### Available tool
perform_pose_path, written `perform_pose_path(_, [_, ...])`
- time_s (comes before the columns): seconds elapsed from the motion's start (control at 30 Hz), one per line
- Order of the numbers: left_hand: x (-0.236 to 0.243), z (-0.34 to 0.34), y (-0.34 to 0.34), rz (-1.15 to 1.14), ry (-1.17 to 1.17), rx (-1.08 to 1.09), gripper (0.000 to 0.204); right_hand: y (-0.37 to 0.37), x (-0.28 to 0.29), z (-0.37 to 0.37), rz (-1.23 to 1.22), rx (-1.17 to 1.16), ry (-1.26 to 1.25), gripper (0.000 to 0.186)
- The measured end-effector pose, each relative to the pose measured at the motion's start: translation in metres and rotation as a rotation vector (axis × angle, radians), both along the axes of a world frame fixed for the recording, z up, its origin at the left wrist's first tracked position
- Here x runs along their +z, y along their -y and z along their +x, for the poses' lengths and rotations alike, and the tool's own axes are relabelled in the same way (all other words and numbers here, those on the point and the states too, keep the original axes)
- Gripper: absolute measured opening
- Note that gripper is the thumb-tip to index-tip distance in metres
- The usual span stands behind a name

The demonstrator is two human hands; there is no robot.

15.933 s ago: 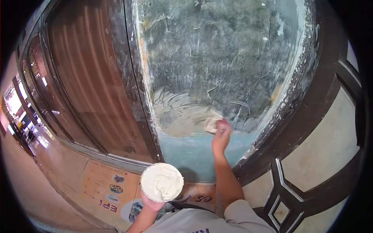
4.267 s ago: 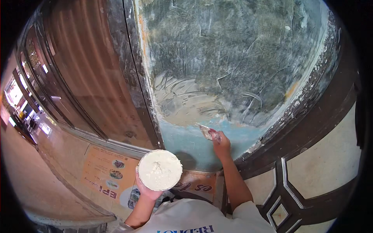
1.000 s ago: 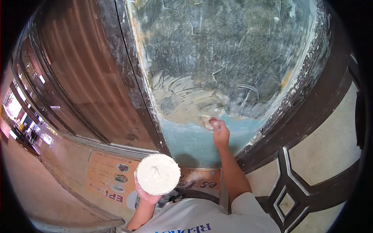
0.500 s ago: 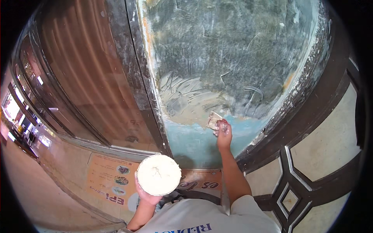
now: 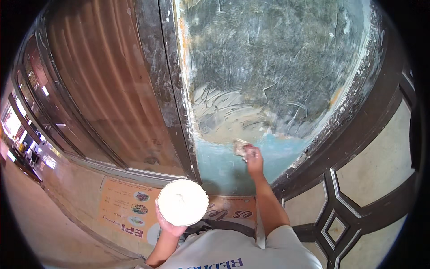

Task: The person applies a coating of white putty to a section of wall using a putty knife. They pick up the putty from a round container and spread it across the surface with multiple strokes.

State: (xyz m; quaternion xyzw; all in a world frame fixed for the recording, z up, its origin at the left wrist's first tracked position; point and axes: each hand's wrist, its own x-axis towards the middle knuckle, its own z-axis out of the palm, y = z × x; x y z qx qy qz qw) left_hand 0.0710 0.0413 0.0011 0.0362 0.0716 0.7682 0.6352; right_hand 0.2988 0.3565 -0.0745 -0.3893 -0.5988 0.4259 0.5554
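My left hand point(image 5: 169, 227) grips a round tub from below and its left side. Pale cream paste point(image 5: 182, 204) fills the tub up to the rim. Out over the wall, my right hand point(image 5: 255, 159) is closed on a small flat scraper point(image 5: 240, 146), smeared with paste and a little blurred. Its blade lies at the lower border of a beige paste patch point(image 5: 224, 123), over light blue paint; whether it touches the wall I cannot tell. Curved streaks mark the patch's top, and above it the wall point(image 5: 277, 62) is dark grey-green and mottled.
To the left stands a dark-framed glass pane point(image 5: 103, 80) with a brown curtain behind it. On the right is a dark panelled door point(image 5: 333, 193) with cream insets. An orange printed banner point(image 5: 121, 206) lies low down, below the wall and pane.
My right hand and the scraper have moved a little left and down along the patch's lower border. The wall sits slightly farther right in view. My left hand and the tub have barely moved.
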Motion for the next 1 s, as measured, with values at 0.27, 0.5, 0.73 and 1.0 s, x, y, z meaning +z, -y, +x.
perform_pose_path(0.27, [0.011, 0.0, 0.003, 0.0, -0.013, 0.021, 0.075, 0.001, -0.013, -0.002, -0.065, -0.252, -0.45, 0.032])
perform_pose_path(0.5, [0.007, 0.006, 0.003, 0.004, 0.01, -0.021, 0.074, 0.001, -0.02, -0.01, 0.058, -0.006, 0.25, 0.021])
perform_pose_path(0.73, [0.01, 0.018, 0.009, -0.023, -0.075, 0.076, 0.074, 0.001, 0.007, -0.008, 0.131, -0.294, -0.277, 0.031])
perform_pose_path(1.0, [0.016, 0.041, 0.009, -0.036, -0.155, 0.073, 0.073, -0.006, 0.012, -0.007, 0.208, -0.153, 0.586, 0.024])
